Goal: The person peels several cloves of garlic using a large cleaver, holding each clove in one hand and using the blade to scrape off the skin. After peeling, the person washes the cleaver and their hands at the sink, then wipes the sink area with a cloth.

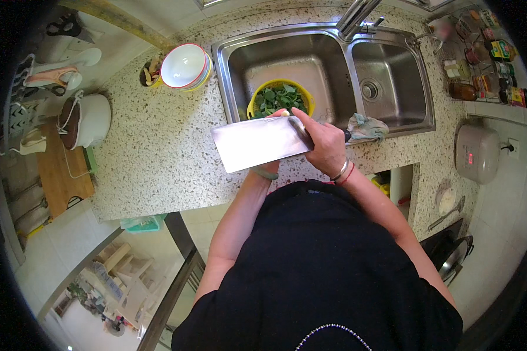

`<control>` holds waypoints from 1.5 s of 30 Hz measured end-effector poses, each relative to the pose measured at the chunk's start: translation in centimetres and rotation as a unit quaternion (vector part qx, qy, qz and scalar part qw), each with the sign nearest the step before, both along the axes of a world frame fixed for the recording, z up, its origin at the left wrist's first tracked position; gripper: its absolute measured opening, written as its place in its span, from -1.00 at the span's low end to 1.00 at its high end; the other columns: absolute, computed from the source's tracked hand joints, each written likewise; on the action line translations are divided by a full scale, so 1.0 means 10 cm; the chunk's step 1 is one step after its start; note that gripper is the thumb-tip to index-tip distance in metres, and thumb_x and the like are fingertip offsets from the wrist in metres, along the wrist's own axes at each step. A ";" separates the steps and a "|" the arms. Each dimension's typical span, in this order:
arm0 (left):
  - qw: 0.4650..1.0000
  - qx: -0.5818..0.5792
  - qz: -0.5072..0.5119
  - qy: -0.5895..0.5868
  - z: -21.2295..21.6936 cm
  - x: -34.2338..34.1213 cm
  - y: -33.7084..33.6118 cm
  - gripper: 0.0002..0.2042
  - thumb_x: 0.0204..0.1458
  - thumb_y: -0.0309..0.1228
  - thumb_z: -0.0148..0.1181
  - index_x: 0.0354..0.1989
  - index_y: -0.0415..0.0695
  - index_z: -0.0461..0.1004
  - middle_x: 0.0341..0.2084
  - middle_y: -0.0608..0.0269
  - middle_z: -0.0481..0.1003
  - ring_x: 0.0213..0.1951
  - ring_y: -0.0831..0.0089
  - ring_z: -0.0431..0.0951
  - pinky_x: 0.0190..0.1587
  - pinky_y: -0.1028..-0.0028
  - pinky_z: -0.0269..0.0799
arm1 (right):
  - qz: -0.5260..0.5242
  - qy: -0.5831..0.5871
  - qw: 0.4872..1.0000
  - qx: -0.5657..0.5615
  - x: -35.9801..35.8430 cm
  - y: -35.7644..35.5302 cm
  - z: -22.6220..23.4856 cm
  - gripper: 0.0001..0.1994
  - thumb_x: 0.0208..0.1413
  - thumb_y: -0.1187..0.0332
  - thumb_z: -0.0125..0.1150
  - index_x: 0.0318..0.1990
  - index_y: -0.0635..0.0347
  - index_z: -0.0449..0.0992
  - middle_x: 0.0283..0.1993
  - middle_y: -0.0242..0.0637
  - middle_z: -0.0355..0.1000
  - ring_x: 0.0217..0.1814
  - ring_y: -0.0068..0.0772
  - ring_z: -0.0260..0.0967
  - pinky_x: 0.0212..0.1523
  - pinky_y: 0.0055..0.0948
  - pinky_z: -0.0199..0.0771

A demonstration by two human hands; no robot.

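Observation:
A broad cleaver (257, 145) is gripped in my right hand (327, 145), its blade lying out to the left over the counter's front edge. Most of my left hand (277, 113) is hidden beneath the blade; only its fingertips and wrist show. A small pale piece (285, 113), perhaps a garlic clove, is pinched at those fingertips, close to my right fingers. Just beyond both hands, a yellow basket (311, 105) of green leaves (282, 98) sits in the large sink basin (328, 64).
A crumpled cloth (367, 127) lies on the sink's front rim, right of my hands. Stacked bowls (184, 66) stand left of the sink, beside a small yellow container (152, 73). A white pot (91, 120) is farther left; a rice cooker (477, 153) is at right.

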State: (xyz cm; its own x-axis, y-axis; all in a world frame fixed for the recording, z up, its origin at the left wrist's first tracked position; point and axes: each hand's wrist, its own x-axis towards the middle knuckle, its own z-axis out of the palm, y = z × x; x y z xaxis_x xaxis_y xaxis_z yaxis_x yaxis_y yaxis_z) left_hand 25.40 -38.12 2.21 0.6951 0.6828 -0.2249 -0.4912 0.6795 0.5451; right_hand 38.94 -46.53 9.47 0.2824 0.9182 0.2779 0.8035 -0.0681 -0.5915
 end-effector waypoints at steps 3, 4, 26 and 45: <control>1.000 -0.008 -0.013 -0.016 0.03 -0.01 0.01 -0.47 0.14 -0.10 0.05 0.15 -0.24 0.29 0.03 0.12 0.41 0.01 0.35 0.46 0.11 0.33 0.39 | 0.015 -0.012 1.000 0.011 0.01 0.01 -0.02 -0.36 -0.26 0.55 0.18 0.15 0.08 0.37 -0.31 -0.25 0.53 -0.48 -0.29 0.45 -0.47 -0.38 0.38; 1.000 -0.011 -0.016 -0.022 0.05 -0.01 0.01 -0.48 0.14 -0.10 0.05 0.15 -0.24 0.29 0.03 0.13 0.41 0.02 0.36 0.46 0.11 0.33 0.39 | 0.023 -0.014 1.000 0.008 0.02 0.02 -0.04 -0.36 -0.25 0.55 0.17 0.15 0.08 0.36 -0.33 -0.25 0.53 -0.48 -0.28 0.45 -0.47 -0.38 0.38; 0.987 0.123 -0.027 0.102 0.14 -0.02 0.01 -0.53 0.17 -0.17 0.03 0.14 -0.27 0.32 -0.02 0.14 0.44 -0.01 0.43 0.46 0.09 0.42 0.36 | 0.005 -0.003 1.000 0.003 0.03 -0.02 -0.11 -0.33 -0.30 0.60 0.13 0.15 0.03 0.38 -0.31 -0.17 0.52 -0.54 -0.15 0.37 -0.46 -0.31 0.39; 0.990 0.062 -0.052 0.115 0.16 -0.03 0.00 -0.53 0.17 -0.05 -0.06 0.10 -0.13 0.35 -0.02 0.20 0.45 0.02 0.38 0.46 0.13 0.33 0.35 | -0.003 -0.023 0.998 -0.066 0.05 -0.05 -0.12 -0.47 -0.24 0.56 0.15 0.03 0.06 0.41 -0.25 -0.23 0.54 -0.41 -0.20 0.47 -0.37 -0.32 0.44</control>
